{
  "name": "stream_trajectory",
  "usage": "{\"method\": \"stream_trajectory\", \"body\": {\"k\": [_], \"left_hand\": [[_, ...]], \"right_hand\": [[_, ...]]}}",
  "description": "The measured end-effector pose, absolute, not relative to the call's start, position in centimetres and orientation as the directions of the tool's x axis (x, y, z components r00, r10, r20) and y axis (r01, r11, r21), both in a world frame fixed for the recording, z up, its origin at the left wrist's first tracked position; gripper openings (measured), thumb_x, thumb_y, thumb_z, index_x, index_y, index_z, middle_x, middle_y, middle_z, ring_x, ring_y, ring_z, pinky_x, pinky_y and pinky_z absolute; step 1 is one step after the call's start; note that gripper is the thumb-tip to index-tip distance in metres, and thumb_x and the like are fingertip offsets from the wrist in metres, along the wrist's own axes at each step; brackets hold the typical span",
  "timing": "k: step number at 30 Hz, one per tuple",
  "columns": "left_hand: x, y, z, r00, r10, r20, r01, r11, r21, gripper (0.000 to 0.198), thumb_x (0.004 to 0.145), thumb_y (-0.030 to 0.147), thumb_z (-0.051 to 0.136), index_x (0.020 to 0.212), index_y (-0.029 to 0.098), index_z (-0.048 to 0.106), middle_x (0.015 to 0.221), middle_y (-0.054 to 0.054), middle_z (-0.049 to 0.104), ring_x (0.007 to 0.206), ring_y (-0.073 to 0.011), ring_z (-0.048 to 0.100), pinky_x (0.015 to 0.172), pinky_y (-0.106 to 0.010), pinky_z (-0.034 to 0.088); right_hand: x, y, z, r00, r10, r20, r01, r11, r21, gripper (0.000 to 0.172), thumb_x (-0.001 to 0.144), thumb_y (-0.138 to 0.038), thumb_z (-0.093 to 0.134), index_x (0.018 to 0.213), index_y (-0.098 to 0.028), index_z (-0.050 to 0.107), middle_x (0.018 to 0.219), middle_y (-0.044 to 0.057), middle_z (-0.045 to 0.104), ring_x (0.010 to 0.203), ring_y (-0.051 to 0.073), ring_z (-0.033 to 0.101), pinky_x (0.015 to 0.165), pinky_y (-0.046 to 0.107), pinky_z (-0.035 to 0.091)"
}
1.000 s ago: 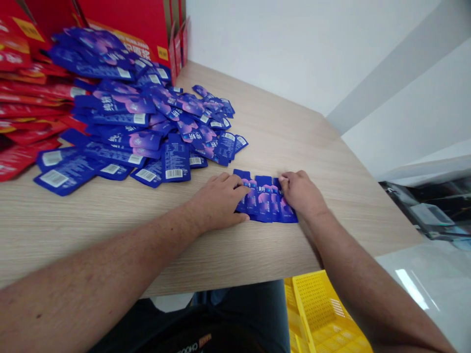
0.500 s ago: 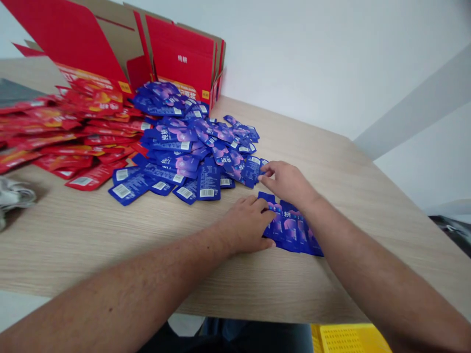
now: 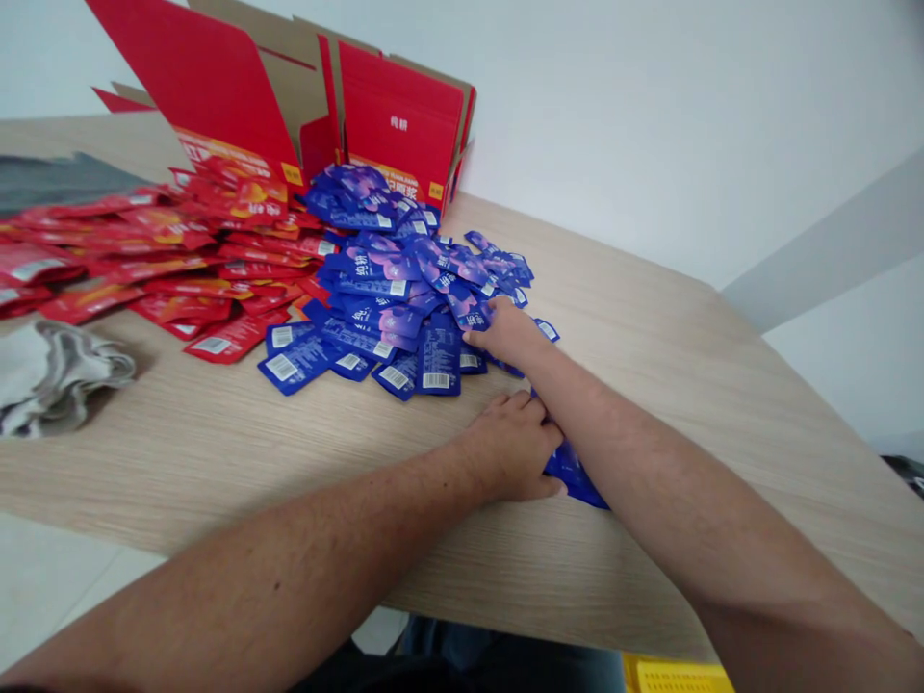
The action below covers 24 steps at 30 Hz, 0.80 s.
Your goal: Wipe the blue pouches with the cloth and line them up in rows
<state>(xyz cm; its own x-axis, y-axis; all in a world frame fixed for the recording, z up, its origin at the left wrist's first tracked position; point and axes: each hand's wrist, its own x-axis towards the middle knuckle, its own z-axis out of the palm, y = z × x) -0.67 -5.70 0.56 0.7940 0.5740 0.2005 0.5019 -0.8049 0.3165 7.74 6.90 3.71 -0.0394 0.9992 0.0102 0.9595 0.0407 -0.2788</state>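
My right hand (image 3: 511, 335) reaches onto the right side of a heap of blue pouches (image 3: 375, 313). Its thumb and forefinger are apart, touching a blue-and-purple pouch (image 3: 466, 313); the other fingers are partly hidden. Nearer to me, my left hand (image 3: 516, 448) rests on the table with its thumb stretched out and fingers slightly bent. It touches the left end of an overlapping row of blue pouches (image 3: 574, 476). My right forearm passes over that row and hides most of it.
Red pouches (image 3: 194, 255) are heaped left of the blue ones. Behind stand open red cartons (image 3: 404, 106). A crumpled whitish cloth (image 3: 62, 375) lies at the left on the wooden table (image 3: 303, 452). Below the table edge, a yellow crate (image 3: 675, 677) shows.
My right hand has moved left and forward onto the blue heap, its forearm now covering more of the row. My left hand stays by the row. The view has shifted left.
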Motion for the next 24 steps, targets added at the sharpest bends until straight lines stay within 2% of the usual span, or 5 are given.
{"method": "stream_trajectory", "body": {"k": [6,10,14,18,24], "left_hand": [[-0.7,-5.7,0.8,0.802,0.564,0.196,0.493,-0.810,0.318,0.062,0.089,0.057,0.066,0.133,0.014,0.069,0.138,-0.019,0.064,0.127,-0.0393,0.060,0.108,-0.056,0.051],[-0.7,-5.7,0.9,0.804,0.560,0.199,0.489,-0.813,0.316,0.062,0.090,0.057,0.066,0.135,0.015,0.068,0.139,-0.017,0.064,0.129,-0.0388,0.058,0.109,-0.055,0.049],[-0.7,-5.6,0.9,0.806,0.556,0.204,0.483,-0.816,0.317,0.061,0.090,0.056,0.067,0.135,0.015,0.069,0.137,-0.017,0.065,0.128,-0.0387,0.058,0.109,-0.055,0.049],[-0.7,-5.6,0.7,0.809,0.550,0.209,0.477,-0.821,0.314,0.062,0.090,0.056,0.068,0.135,0.013,0.069,0.137,-0.018,0.065,0.129,-0.0395,0.058,0.110,-0.056,0.049],[-0.7,-5.5,0.7,0.810,0.548,0.208,0.478,-0.823,0.308,0.063,0.090,0.057,0.068,0.136,0.014,0.068,0.138,-0.018,0.065,0.129,-0.0391,0.057,0.111,-0.055,0.048]], "right_hand": [[9.2,6.7,3.6,0.028,0.999,-0.016,0.941,-0.031,-0.336,0.085,0.077,-0.052,0.085,0.147,-0.013,0.055,0.136,0.019,0.072,0.119,0.032,0.071,0.095,0.037,0.054],[10.4,6.6,3.9,0.055,0.997,-0.046,0.935,-0.068,-0.349,0.071,0.074,-0.053,0.086,0.133,-0.017,0.068,0.126,0.016,0.076,0.111,0.032,0.073,0.087,0.038,0.055],[11.9,6.5,3.7,0.061,0.994,-0.094,0.922,-0.092,-0.375,0.037,0.074,-0.046,0.086,0.100,-0.021,0.078,0.087,0.006,0.077,0.083,0.025,0.072,0.069,0.033,0.049],[12.6,6.3,2.9,0.056,0.986,-0.155,0.894,-0.118,-0.432,0.023,0.075,-0.037,0.084,0.069,-0.021,0.069,0.054,-0.003,0.058,0.053,0.014,0.054,0.054,0.028,0.037],[13.1,5.3,2.7,0.085,0.990,-0.110,0.809,-0.133,-0.573,0.027,0.085,-0.036,0.072,0.068,-0.022,0.057,0.052,-0.007,0.047,0.047,0.010,0.042,0.047,0.025,0.032]]}}
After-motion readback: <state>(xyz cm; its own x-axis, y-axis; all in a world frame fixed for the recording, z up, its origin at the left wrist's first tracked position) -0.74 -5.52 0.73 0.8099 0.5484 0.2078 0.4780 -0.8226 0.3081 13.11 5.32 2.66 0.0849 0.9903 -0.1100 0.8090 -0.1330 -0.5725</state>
